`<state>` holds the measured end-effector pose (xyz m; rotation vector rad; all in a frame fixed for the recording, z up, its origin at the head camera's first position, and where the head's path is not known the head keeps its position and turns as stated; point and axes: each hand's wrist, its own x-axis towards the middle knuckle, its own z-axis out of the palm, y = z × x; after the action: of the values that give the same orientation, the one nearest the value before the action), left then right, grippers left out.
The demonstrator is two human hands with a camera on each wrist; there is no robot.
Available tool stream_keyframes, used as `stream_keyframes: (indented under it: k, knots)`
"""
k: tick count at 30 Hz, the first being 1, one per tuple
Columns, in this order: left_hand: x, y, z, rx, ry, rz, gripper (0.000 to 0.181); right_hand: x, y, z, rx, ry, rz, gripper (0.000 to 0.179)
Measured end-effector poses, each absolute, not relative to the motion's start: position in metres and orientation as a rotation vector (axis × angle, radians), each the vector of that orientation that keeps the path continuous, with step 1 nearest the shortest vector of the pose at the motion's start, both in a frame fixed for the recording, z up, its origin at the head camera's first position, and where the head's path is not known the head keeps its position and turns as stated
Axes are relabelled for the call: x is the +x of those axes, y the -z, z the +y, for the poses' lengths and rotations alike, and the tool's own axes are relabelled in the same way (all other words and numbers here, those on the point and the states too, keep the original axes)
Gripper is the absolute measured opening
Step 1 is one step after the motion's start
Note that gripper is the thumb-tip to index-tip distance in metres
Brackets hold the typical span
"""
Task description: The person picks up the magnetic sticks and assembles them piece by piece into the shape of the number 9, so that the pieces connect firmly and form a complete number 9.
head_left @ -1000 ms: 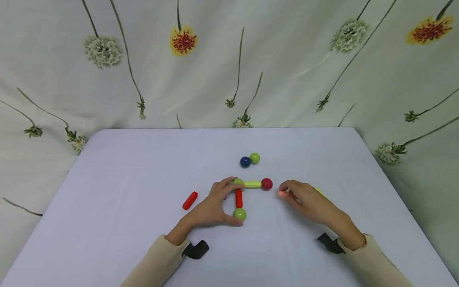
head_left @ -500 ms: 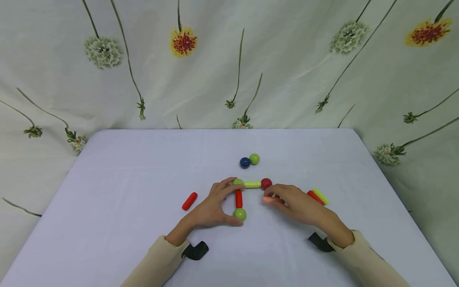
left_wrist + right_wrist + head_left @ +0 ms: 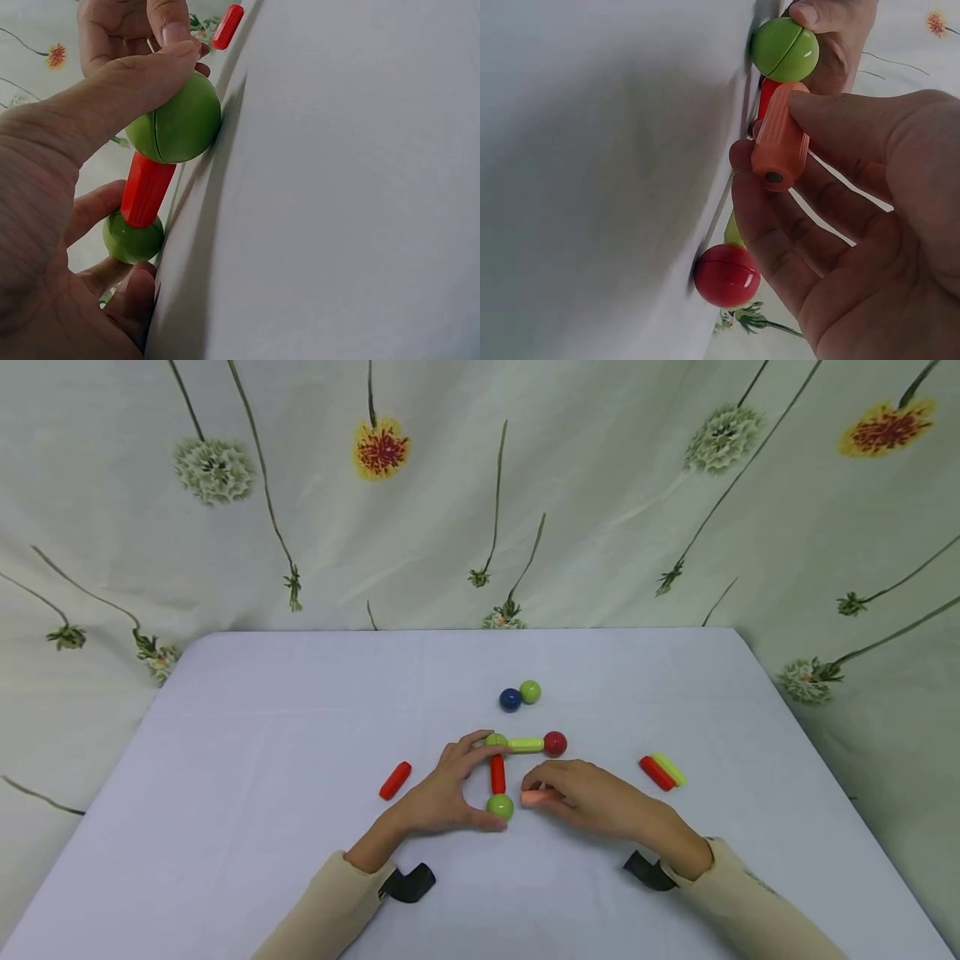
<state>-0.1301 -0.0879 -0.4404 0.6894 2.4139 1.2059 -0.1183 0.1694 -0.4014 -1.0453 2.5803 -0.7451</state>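
Note:
In the head view my left hand (image 3: 442,792) holds an L-shaped piece of magnetic balls and sticks, its thumb at the near green ball (image 3: 500,807) and its fingers at the far green ball (image 3: 497,741). A red stick (image 3: 498,775) joins these balls. From the far one a yellow stick (image 3: 527,744) runs right to a red ball (image 3: 555,743). My right hand (image 3: 600,797) pinches an orange stick (image 3: 781,142) between thumb and fingers. One end of that stick is close to the near green ball; whether they touch I cannot tell.
A blue ball (image 3: 510,700) and a green ball (image 3: 530,692) lie behind the piece. Left of my left hand is a loose red stick (image 3: 395,781). To the right, another red stick (image 3: 657,773) lies against a yellow one (image 3: 669,768), all on a white-covered table (image 3: 262,718).
My right hand has moved left and nearer, carrying the orange stick to beside the near green ball. This uncovers the red and yellow sticks on the right. The left hand keeps its place.

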Motion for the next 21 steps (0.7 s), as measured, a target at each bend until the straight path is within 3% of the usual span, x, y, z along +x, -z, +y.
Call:
stream_keyframes:
  k: [14, 21]
  knots:
    - [-0.1291, 0.4405, -0.0896, 0.695, -1.230, 2.409, 0.087, -0.1152, 0.4016, 0.1605, -1.131, 0.741, 2.542, 0.016]
    - [-0.1277, 0.4393, -0.0886, 0.699, -1.218, 2.388, 0.069, -0.1135, 0.3985, 0.1620, -1.076, 0.681, 2.569, 0.019]
